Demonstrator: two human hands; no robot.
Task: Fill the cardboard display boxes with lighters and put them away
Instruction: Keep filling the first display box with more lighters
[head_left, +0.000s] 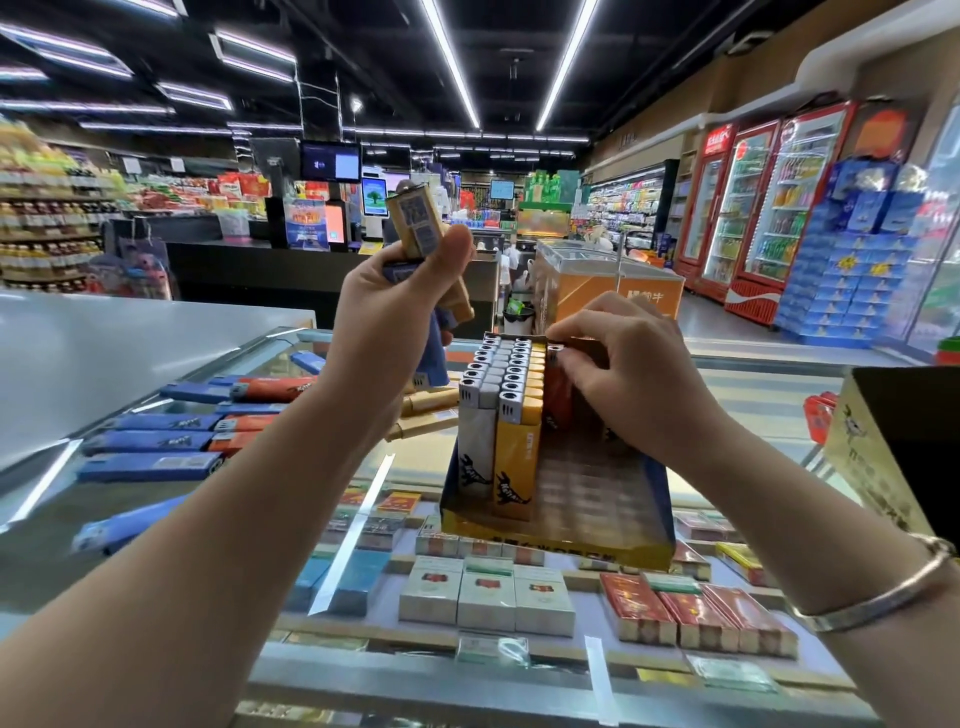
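A cardboard display box (644, 535) stands on the glass counter (363, 499). Its left side holds rows of upright white and yellow lighters (498, 395); its right half shows bare compartments. My right hand (618, 374) pinches an orange lighter (557, 387) standing in the box's third row at the back. My left hand (400, 306) is raised to the left of the box, gripping a bunch of lighters (415, 223), gold and blue ones. Loose blue and orange lighters (171, 441) lie on the counter to the left.
A second cardboard box (872, 457) stands at the right edge of the counter. Cigarette packs (488, 597) lie under the glass. Two gold lighters (426, 415) lie just left of the display box. Behind are a checkout desk, freezers and drink fridges.
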